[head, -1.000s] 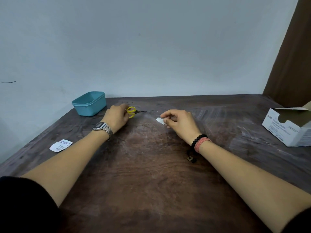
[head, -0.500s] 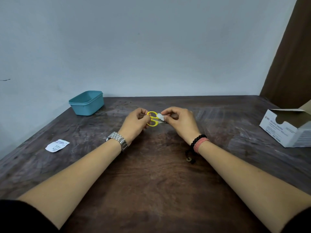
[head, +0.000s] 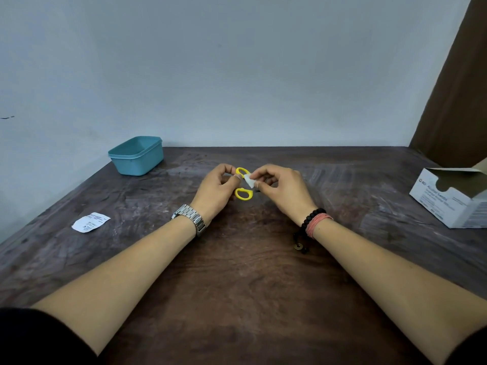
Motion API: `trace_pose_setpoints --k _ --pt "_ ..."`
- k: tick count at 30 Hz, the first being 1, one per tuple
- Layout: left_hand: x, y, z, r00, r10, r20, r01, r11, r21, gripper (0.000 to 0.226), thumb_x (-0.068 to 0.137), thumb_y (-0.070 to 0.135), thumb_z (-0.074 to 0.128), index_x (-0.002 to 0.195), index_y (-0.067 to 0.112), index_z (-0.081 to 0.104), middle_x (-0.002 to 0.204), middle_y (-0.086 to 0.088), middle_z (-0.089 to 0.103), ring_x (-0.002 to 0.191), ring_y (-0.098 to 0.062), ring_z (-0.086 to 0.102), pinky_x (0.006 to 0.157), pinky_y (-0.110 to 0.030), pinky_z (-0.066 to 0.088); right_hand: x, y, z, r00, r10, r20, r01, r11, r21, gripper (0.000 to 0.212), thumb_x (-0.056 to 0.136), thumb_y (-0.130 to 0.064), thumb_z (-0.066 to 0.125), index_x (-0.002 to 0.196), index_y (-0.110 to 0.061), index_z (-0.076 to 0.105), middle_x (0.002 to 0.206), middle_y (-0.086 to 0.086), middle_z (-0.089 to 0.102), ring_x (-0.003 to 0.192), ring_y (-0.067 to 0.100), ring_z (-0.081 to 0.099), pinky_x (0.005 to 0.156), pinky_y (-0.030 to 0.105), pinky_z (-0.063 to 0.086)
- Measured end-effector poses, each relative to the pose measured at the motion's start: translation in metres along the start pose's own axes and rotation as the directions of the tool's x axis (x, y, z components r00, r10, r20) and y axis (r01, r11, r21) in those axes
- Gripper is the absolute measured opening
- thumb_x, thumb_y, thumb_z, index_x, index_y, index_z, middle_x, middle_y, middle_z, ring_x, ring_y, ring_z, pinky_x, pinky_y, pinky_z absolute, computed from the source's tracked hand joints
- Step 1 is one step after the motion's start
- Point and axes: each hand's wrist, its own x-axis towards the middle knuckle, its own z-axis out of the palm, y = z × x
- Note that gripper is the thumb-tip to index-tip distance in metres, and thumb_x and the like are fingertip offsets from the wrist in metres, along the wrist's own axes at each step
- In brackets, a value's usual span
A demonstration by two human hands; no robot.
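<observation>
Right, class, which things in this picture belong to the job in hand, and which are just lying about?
In use: scissors, gripped by the left hand; white pad, pinched by the right hand.
Lying about: blue tub, paper wrapper, white box, all on the table.

light dim, cool and diffuse; source not in view. no glare, only a dull sheen on the dark scuffed wooden table (head: 237, 299). soft shadows lie under both forearms. centre sharp: small yellow-handled scissors (head: 243, 194) and white folded wipe (head: 249, 180) crisp. wide-angle stretch at lower corners; print on white cardboard box (head: 448, 206) soft.
</observation>
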Motion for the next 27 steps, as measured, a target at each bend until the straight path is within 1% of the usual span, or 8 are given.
trace_pose_setpoints --k 2,4,6,8,14,19,23,27 --pt "-0.0003 0.0004 -0.0003 1.0 -0.005 0.014 0.006 0.999 -0.052 0.009 0.094 0.023 0.056 0.09 0.015 0.059 0.072 0.003 0.061 0.056 -0.005 0.058 0.055 -0.022 0.046 0.0 -0.0015 0.0017 1.0 -0.019 0.0 0.019 1.0 -0.014 0.014 0.081 -0.008 0.069 0.087 -0.02 0.072 0.081 -0.004 0.072 0.072 0.01 0.065 0.066 0.015 0.05" --pt "-0.0007 0.0 -0.0011 1.0 -0.018 0.023 0.021 0.993 -0.113 0.014 0.094 0.025 0.057 0.088 0.014 0.061 0.074 0.003 0.064 0.062 -0.01 0.061 0.059 -0.026 0.048 0.0 -0.0013 0.0029 1.0 -0.028 0.01 0.028 0.999 -0.03 0.015 0.081 -0.007 0.069 0.085 -0.021 0.072 0.078 -0.006 0.072 0.069 0.011 0.064 0.065 0.015 0.049" --pt "-0.0009 -0.0006 -0.0018 0.999 -0.03 0.02 0.033 0.985 -0.172 0.016 0.095 0.024 0.056 0.09 0.01 0.062 0.077 0.0 0.065 0.064 -0.012 0.062 0.06 -0.028 0.05 0.0008 0.0015 0.0015 1.0 -0.001 0.011 0.001 0.999 -0.038 0.012 0.079 -0.006 0.07 0.083 -0.018 0.072 0.074 -0.007 0.07 0.064 0.008 0.061 0.061 0.011 0.046" --pt "-0.0019 0.0 -0.0011 0.999 -0.03 0.019 0.033 0.978 -0.206 0.014 0.096 0.02 0.055 0.09 0.009 0.06 0.076 -0.003 0.065 0.063 -0.011 0.063 0.06 -0.024 0.052 0.002 0.0048 -0.0015 0.999 0.036 0.007 -0.036 0.998 -0.043 0.009 0.078 -0.007 0.072 0.081 -0.016 0.073 0.07 -0.008 0.068 0.06 0.003 0.055 0.059 0.008 0.042" --pt "-0.003 -0.0002 -0.001 1.0 0.01 0.014 -0.006 0.974 -0.228 0.013 0.097 0.019 0.054 0.089 0.009 0.057 0.075 -0.004 0.067 0.065 -0.013 0.065 0.062 -0.025 0.055 0.0004 -0.0034 -0.0001 0.999 -0.03 0.029 0.032 0.995 -0.094 0.003 0.08 -0.015 0.073 0.082 -0.016 0.074 0.067 -0.014 0.064 0.063 0.005 0.059 0.06 0.011 0.044" --pt "-0.0031 -0.0004 -0.0018 1.0 0.018 -0.005 -0.019 0.968 -0.252 0.013 0.096 0.02 0.056 0.085 0.012 0.059 0.072 -0.002 0.066 0.064 -0.011 0.064 0.062 -0.024 0.054 0.0026 0.003 -0.0039 0.998 0.049 0.029 -0.045 0.992 -0.121 0.005 0.08 -0.025 0.073 0.075 -0.024 0.074 0.059 -0.018 0.061 0.059 -0.005 0.057 0.055 0.006 0.037" --pt "-0.0052 0.0017 0.0001 0.998 0.03 0.061 -0.012 0.96 -0.279 0.013 0.096 0.018 0.055 0.085 0.013 0.061 0.075 -0.005 0.069 0.064 -0.013 0.063 0.061 -0.022 0.053 0.0031 -0.0007 -0.0014 0.995 0.099 -0.024 -0.098 0.995 0.025 0.007 0.079 -0.024 0.074 0.073 -0.021 0.072 0.063 -0.007 0.068 0.058 0.001 0.06 0.059 0.018 0.047" --pt "-0.0068 0.0029 -0.0005 0.996 0.033 0.086 -0.006 0.954 -0.301 0.012 0.095 0.016 0.055 0.086 0.011 0.061 0.075 -0.005 0.07 0.063 -0.01 0.064 0.061 -0.02 0.053 0.0058 -0.0013 -0.001 0.987 0.157 -0.015 -0.15 0.963 0.225 0.004 0.08 -0.024 0.075 0.077 -0.022 0.073 0.075 -0.004 0.073 0.07 0.007 0.066 0.067 0.027 0.054"
